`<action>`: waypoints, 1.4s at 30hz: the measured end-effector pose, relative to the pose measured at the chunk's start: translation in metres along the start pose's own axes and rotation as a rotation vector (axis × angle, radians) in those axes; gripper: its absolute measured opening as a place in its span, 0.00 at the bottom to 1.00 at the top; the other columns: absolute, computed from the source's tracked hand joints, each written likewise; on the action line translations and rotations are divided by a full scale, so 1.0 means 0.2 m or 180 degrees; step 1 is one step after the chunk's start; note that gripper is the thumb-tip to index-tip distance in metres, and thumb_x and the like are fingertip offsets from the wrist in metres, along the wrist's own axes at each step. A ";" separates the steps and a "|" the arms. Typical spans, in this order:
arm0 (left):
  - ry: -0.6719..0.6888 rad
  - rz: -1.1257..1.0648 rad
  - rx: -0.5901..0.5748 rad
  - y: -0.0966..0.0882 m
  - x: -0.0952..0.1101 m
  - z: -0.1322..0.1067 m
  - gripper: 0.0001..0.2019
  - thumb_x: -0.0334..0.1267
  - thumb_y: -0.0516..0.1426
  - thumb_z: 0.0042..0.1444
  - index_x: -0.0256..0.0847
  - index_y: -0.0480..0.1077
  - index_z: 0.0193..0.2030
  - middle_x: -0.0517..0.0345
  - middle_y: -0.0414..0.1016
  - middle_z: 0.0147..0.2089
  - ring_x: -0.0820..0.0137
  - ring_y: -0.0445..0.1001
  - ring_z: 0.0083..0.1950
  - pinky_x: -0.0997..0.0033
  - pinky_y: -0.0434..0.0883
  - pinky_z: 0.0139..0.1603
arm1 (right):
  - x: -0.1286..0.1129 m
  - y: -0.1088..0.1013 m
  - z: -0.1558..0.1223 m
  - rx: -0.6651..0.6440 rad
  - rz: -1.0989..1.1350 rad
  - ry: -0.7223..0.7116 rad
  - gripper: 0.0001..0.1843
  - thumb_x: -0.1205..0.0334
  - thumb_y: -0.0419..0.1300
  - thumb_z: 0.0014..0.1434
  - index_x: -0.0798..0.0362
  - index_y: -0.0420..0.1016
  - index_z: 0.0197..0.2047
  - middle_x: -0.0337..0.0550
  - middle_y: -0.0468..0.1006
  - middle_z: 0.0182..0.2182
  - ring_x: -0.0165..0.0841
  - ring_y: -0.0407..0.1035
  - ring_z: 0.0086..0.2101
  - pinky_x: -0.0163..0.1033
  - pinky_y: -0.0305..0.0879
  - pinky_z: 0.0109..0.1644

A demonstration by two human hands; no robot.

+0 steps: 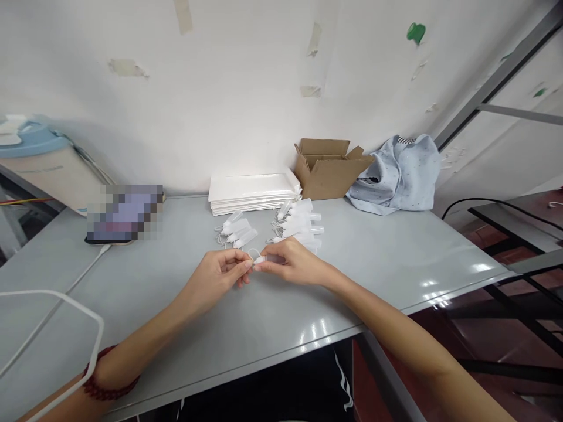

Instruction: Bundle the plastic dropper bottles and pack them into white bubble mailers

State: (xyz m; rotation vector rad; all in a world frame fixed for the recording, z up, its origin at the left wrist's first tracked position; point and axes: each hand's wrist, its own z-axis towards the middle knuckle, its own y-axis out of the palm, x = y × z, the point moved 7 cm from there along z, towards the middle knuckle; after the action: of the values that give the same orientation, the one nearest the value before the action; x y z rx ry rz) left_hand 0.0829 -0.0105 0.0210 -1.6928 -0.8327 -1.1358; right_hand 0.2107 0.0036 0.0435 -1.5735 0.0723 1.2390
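One camera rides on the person's head, above the near side of the worktop [176,346], facing forward and down. The view is wide: it takes in the worktop's breadth, the wall [246,117] behind it across the top, and some floor [431,363] at lower right. The left arm [153,334] and right arm [396,316] run in from the bottom corners, large near the lens, to the left grip [222,268] and right grip [292,262] near the middle. The worktop's near edge slants up toward the right.
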 end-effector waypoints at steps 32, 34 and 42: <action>0.0299 0.0134 0.0177 -0.08 0.08 0.01 0.11 0.46 0.59 0.50 0.43 0.77 0.26 0.59 0.75 0.25 0.66 0.72 0.32 0.68 0.70 0.38 | 0.01 -0.06 0.00 -0.0065 0.0482 0.0082 0.22 0.47 0.54 0.61 0.56 0.68 0.25 0.32 0.55 0.19 0.23 0.48 0.22 0.33 0.45 0.25; 0.0337 0.0113 0.0158 -0.08 0.08 0.02 0.10 0.45 0.60 0.50 0.43 0.78 0.25 0.59 0.75 0.25 0.66 0.72 0.32 0.69 0.69 0.39 | 0.01 -0.06 -0.01 -0.0078 0.0487 0.0086 0.21 0.47 0.54 0.61 0.56 0.69 0.26 0.32 0.55 0.19 0.24 0.48 0.22 0.33 0.45 0.25; 0.0298 0.0071 0.0177 -0.10 0.08 0.00 0.09 0.44 0.61 0.50 0.44 0.78 0.25 0.60 0.77 0.27 0.67 0.73 0.34 0.70 0.68 0.40 | 0.01 -0.07 -0.01 -0.0089 0.0512 0.0066 0.21 0.48 0.55 0.61 0.57 0.71 0.27 0.32 0.57 0.19 0.23 0.50 0.22 0.33 0.47 0.25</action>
State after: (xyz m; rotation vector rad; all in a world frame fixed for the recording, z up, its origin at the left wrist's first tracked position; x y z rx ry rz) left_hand 0.0716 -0.0024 0.0411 -1.5874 -0.7783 -1.1573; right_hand 0.2206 0.0088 0.0515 -1.6303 0.1990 1.3531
